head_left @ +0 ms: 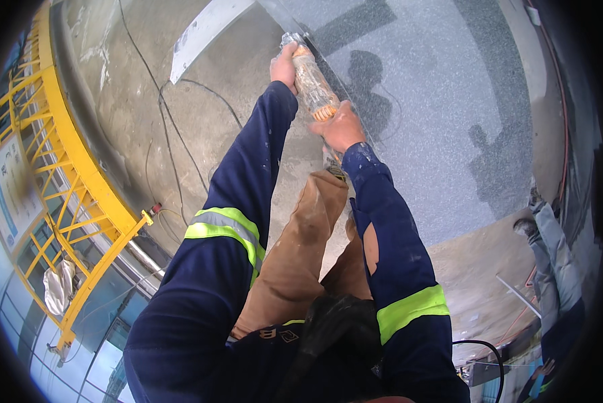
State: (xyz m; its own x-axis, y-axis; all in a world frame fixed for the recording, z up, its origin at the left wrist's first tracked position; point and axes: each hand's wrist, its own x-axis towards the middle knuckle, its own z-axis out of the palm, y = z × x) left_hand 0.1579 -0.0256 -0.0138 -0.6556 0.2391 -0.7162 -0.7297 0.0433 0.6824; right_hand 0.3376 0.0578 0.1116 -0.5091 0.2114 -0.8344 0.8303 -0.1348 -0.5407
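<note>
Both hands up front on a clear tube-shaped tool (310, 79) w/ an orange-ribbed end, lying along the edge of the speckled grey stone slab (442, 114). Left hand (284, 67) is clenched round the tube's far end, near its tip; right hand (341, 126) has its grip closed on the near, ribbed end, knuckles up. The tube sits right where the slab meets the bare concrete floor (133, 87), slanting away from the person. Sleeves are dark blue w/ yellow-green reflective bands; a tan trouser leg (301, 248) shows between the arms. Thin black cables (170, 148) trail over the concrete at left, a pale flat strip (204, 33) lies near the slab's top corner. Yellow railing (66, 181) curves along the left rim (fisheye bends it). Another person's legs (550, 255) at the right edge, well apart.
</note>
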